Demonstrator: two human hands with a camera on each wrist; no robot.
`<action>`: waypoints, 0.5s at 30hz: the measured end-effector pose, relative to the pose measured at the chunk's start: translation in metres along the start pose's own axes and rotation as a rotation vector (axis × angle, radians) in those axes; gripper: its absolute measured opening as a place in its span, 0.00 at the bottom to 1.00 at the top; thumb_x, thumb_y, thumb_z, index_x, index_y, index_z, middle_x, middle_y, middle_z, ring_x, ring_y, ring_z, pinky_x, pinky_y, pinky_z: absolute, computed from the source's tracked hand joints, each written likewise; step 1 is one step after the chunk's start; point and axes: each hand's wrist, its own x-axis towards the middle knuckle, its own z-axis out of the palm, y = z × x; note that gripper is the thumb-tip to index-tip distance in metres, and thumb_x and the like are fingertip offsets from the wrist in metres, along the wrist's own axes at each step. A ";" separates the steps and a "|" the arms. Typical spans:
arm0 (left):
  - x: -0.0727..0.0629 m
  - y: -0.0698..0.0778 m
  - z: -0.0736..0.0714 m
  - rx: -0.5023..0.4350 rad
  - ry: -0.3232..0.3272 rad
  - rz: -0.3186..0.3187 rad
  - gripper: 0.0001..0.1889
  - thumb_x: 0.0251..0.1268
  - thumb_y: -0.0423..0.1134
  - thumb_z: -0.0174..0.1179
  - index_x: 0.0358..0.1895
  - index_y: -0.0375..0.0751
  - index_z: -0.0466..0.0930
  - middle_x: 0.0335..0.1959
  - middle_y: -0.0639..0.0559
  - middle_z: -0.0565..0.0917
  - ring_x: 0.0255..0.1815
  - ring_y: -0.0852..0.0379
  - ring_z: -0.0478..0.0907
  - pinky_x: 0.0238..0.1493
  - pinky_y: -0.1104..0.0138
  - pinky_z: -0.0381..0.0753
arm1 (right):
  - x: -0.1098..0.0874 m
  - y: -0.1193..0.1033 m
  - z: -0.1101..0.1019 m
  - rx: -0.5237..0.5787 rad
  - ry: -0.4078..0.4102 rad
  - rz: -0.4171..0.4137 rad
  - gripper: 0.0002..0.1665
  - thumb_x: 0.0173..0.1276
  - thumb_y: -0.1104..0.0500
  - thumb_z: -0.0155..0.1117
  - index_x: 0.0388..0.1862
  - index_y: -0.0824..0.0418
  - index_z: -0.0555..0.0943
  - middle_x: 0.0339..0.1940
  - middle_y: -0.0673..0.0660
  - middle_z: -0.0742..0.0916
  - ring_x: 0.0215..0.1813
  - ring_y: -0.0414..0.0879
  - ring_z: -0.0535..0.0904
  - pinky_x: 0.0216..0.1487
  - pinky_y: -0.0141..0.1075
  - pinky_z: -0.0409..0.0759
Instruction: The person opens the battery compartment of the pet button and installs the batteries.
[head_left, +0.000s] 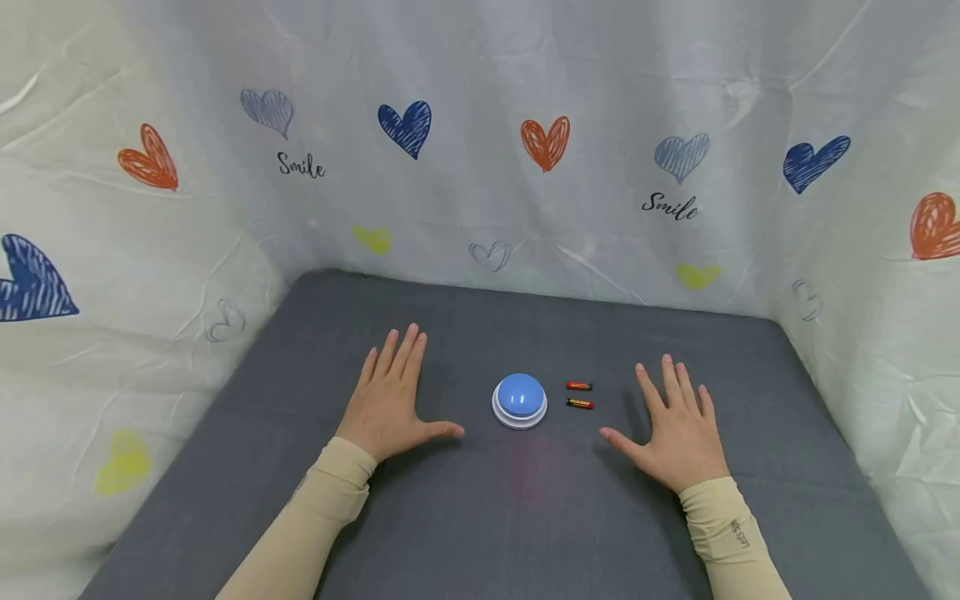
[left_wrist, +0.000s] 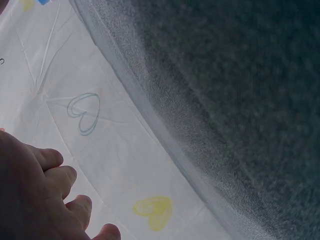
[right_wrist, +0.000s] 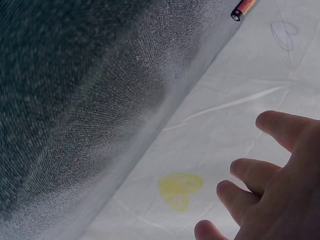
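Observation:
A round push-button light with a blue dome and a white base sits mid-table. To its right lie two small batteries, a farther one and a nearer one, both red and black and roughly parallel. My left hand is left of the blue dome, fingers straight and thumb stretched toward it, holding nothing. Right of the batteries, my right hand has its fingers spread and its thumb pointing left, also holding nothing. One battery shows at the top edge of the right wrist view.
The dark grey cloth covers the table. White curtains printed with hearts and the word Smile stand along the back and both sides. A faint reddish glow falls on the cloth in front of the button.

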 end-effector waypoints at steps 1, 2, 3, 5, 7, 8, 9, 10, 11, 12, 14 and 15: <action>-0.001 0.000 0.000 -0.001 -0.003 -0.001 0.82 0.39 0.88 0.69 0.90 0.40 0.42 0.92 0.44 0.45 0.93 0.37 0.39 0.88 0.37 0.45 | 0.000 0.000 0.001 0.003 -0.006 -0.001 0.68 0.61 0.18 0.69 0.89 0.53 0.60 0.90 0.70 0.57 0.89 0.70 0.53 0.83 0.71 0.50; -0.002 0.000 0.001 -0.002 -0.006 -0.004 0.82 0.39 0.88 0.69 0.90 0.40 0.42 0.92 0.44 0.45 0.93 0.37 0.39 0.88 0.37 0.44 | 0.000 0.000 0.001 0.006 -0.010 -0.001 0.68 0.61 0.18 0.69 0.89 0.53 0.60 0.90 0.70 0.57 0.89 0.70 0.53 0.83 0.71 0.50; -0.002 0.000 0.001 -0.005 -0.007 -0.004 0.82 0.39 0.88 0.70 0.90 0.40 0.42 0.92 0.44 0.45 0.93 0.37 0.40 0.88 0.37 0.44 | 0.000 0.000 0.001 0.008 -0.012 -0.002 0.68 0.61 0.18 0.69 0.90 0.53 0.60 0.90 0.70 0.57 0.89 0.70 0.53 0.83 0.71 0.50; -0.002 0.000 0.002 -0.004 -0.003 -0.001 0.82 0.39 0.88 0.70 0.90 0.40 0.42 0.92 0.44 0.45 0.93 0.37 0.40 0.88 0.37 0.45 | 0.000 0.000 0.001 0.009 -0.007 -0.003 0.68 0.61 0.19 0.69 0.90 0.53 0.60 0.90 0.70 0.57 0.90 0.69 0.53 0.83 0.71 0.50; -0.001 0.001 0.002 -0.005 -0.002 0.002 0.82 0.39 0.88 0.70 0.90 0.41 0.41 0.92 0.45 0.45 0.93 0.37 0.40 0.88 0.37 0.45 | 0.000 0.000 0.001 0.009 0.000 -0.005 0.68 0.61 0.19 0.69 0.90 0.53 0.60 0.90 0.70 0.57 0.90 0.69 0.53 0.83 0.71 0.50; -0.001 0.001 0.002 -0.007 -0.002 0.003 0.82 0.39 0.88 0.70 0.90 0.41 0.41 0.92 0.45 0.44 0.93 0.37 0.40 0.88 0.37 0.45 | 0.000 0.000 0.001 0.009 0.003 -0.006 0.68 0.61 0.19 0.69 0.89 0.53 0.60 0.90 0.70 0.57 0.90 0.69 0.53 0.83 0.71 0.50; -0.001 0.002 0.001 -0.009 0.000 0.006 0.82 0.39 0.87 0.71 0.90 0.41 0.41 0.92 0.44 0.45 0.93 0.37 0.40 0.88 0.37 0.45 | 0.000 0.000 0.001 0.009 0.005 -0.007 0.68 0.61 0.19 0.69 0.89 0.53 0.60 0.90 0.70 0.58 0.90 0.69 0.53 0.83 0.71 0.51; -0.001 0.003 0.001 -0.009 -0.002 0.006 0.82 0.39 0.88 0.70 0.90 0.41 0.41 0.92 0.45 0.44 0.93 0.37 0.40 0.88 0.37 0.45 | 0.000 0.000 0.001 0.009 0.007 -0.008 0.68 0.61 0.19 0.69 0.89 0.53 0.60 0.90 0.70 0.58 0.90 0.69 0.53 0.83 0.71 0.51; -0.001 0.003 0.001 -0.012 -0.005 0.006 0.82 0.39 0.88 0.70 0.90 0.41 0.41 0.92 0.45 0.44 0.93 0.37 0.40 0.88 0.37 0.45 | 0.000 0.000 0.001 0.010 0.008 -0.009 0.68 0.61 0.19 0.69 0.89 0.53 0.60 0.90 0.70 0.58 0.90 0.69 0.53 0.83 0.71 0.51; -0.001 0.004 0.001 -0.015 -0.008 0.007 0.82 0.39 0.88 0.70 0.90 0.41 0.41 0.93 0.45 0.44 0.93 0.37 0.39 0.88 0.38 0.45 | 0.000 0.000 0.001 0.010 0.010 -0.010 0.68 0.61 0.19 0.69 0.89 0.53 0.61 0.90 0.70 0.58 0.89 0.69 0.54 0.83 0.71 0.51; -0.001 0.004 0.001 -0.020 -0.009 0.011 0.82 0.39 0.87 0.71 0.90 0.41 0.41 0.93 0.45 0.44 0.93 0.37 0.40 0.88 0.37 0.45 | 0.000 -0.001 0.002 0.012 0.012 -0.011 0.67 0.61 0.20 0.70 0.89 0.53 0.61 0.90 0.70 0.59 0.89 0.69 0.54 0.83 0.71 0.51; -0.002 0.004 0.001 -0.020 -0.009 0.014 0.82 0.39 0.87 0.71 0.90 0.41 0.41 0.93 0.45 0.44 0.93 0.37 0.40 0.88 0.37 0.45 | 0.000 -0.001 0.002 0.011 0.012 -0.012 0.67 0.61 0.20 0.70 0.89 0.53 0.61 0.90 0.70 0.59 0.89 0.69 0.54 0.83 0.71 0.51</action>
